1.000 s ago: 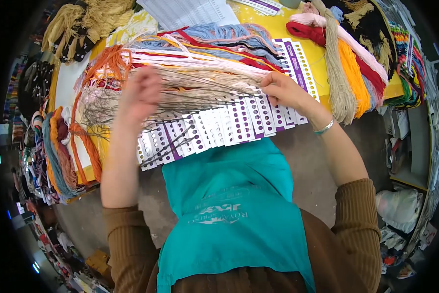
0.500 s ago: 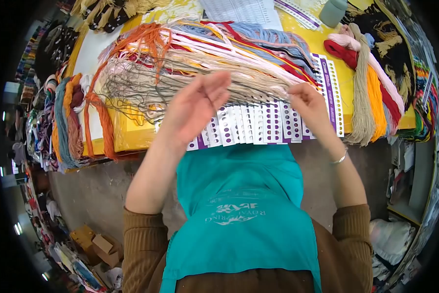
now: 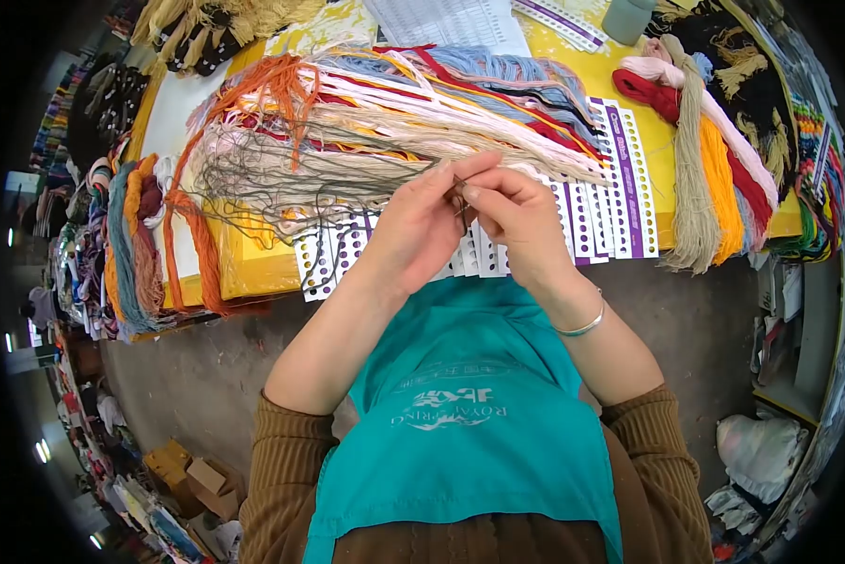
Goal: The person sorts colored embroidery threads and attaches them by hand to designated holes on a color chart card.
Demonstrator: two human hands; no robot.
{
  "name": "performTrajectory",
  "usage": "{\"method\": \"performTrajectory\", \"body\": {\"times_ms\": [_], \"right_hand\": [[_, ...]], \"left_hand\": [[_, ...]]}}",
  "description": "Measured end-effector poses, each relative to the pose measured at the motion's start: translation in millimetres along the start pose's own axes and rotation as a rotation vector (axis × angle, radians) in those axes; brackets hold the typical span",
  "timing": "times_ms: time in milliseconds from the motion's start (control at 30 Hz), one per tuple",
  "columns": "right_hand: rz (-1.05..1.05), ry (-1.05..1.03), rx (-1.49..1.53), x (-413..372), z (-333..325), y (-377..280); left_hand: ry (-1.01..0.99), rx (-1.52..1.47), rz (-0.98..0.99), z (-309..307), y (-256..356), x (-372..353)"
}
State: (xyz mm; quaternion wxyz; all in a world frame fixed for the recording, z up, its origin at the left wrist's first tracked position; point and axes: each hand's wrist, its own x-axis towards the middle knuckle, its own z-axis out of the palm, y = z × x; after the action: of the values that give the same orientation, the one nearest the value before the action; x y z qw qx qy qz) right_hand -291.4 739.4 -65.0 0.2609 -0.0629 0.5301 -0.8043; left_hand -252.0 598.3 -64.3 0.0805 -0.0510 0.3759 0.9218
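Pinching a dark thread (image 3: 461,199) that trails leftward, level, left hand (image 3: 413,235) and right hand (image 3: 516,221) meet, fingers clamped on it.

Yellow table (image 3: 253,268): at its far edge lie a printed white sheet (image 3: 446,21) and a grey-green cup (image 3: 626,17). On its right end, beige (image 3: 693,188), orange (image 3: 723,174), red and pink yarn hanks lie side by side. Blue, orange and brown skeins (image 3: 131,244) drape its left end; on the floor below the table sit cardboard boxes (image 3: 192,470).
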Motion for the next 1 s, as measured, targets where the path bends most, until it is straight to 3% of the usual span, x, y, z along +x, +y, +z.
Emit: {"method": "performTrajectory", "body": {"times_ms": [233, 333, 433, 500, 533, 567, 600, 633, 667, 700, 733, 767, 800, 833, 900, 967, 1000], "right_hand": [[0.012, 0.052, 0.197, -0.8, -5.4, 6.7], [-0.007, 0.09, 0.106, -2.0, -12.5, 7.8], [-0.243, 0.186, 0.221, -2.1, -29.6, 0.9], [-0.214, 0.036, 0.637, -8.9, -72.6, -30.6], [-0.198, 0.165, 0.617, -19.7, -91.9, -58.0], [-0.251, 0.059, 0.832, -26.8, -137.6, -69.5], [-0.276, -0.027, 0.979, -40.7, -173.0, -91.3], [-0.389, 0.191, 0.691, -59.1, -208.5, -113.3], [-0.444, 0.192, 0.669, -81.3, -265.8, -128.5], [-0.53, 0.542, 0.475, -105.9, -292.5, -150.3], [-0.564, 0.539, 0.416, -134.3, -342.4, -169.2], [-0.564, 0.891, 0.284, -163.1, -385.0, -189.3], [-0.695, 1.105, 0.098, -195.4, -446.7, -210.0], [-0.774, 1.371, 0.003, -214.3, -467.6, -232.5], [-0.85, 1.404, -0.181, -264.2, -556.1, -286.9], [-1.031, 1.028, -0.45, -237.2, -497.0, -304.1], [-1.036, 0.961, -0.648, -200.4, -441.0, -298.1]], "left_hand": [[-0.013, 0.021, -0.01, -3.4, -3.8, 2.0], [0.038, 0.071, -0.023, -8.0, -0.2, 0.7], [0.117, 0.083, -0.067, -10.7, 20.4, -4.3], [0.024, -0.158, -0.047, -46.4, 49.9, -18.3], [0.099, -0.251, 0.03, -70.1, 72.1, -29.5], [0.253, 0.044, 0.126, -82.3, 101.4, -44.7], [0.216, -0.021, 0.192, -126.1, 136.0, -61.5], [0.295, -0.105, 0.222, -142.4, 169.2, -84.3], [0.373, -0.187, 0.259, -158.6, 202.4, -107.2], [0.449, -0.264, 0.302, -174.6, 235.4, -130.0], [0.522, -0.274, 0.37, -215.7, 272.0, -161.3], [0.623, -0.247, 0.465, -267.1, 318.1, -203.3], [0.728, -0.192, 0.578, -307.9, 361.2, -240.0], [0.813, -0.129, 0.672, -332.7, 392.5, -271.5], [0.913, 0.063, 0.772, -321.1, 423.8, -292.9], [0.712, 0.346, 0.768, -343.5, 454.9, -285.9], [0.805, 0.362, 0.782, -290.1, 415.1, -235.6]]}}
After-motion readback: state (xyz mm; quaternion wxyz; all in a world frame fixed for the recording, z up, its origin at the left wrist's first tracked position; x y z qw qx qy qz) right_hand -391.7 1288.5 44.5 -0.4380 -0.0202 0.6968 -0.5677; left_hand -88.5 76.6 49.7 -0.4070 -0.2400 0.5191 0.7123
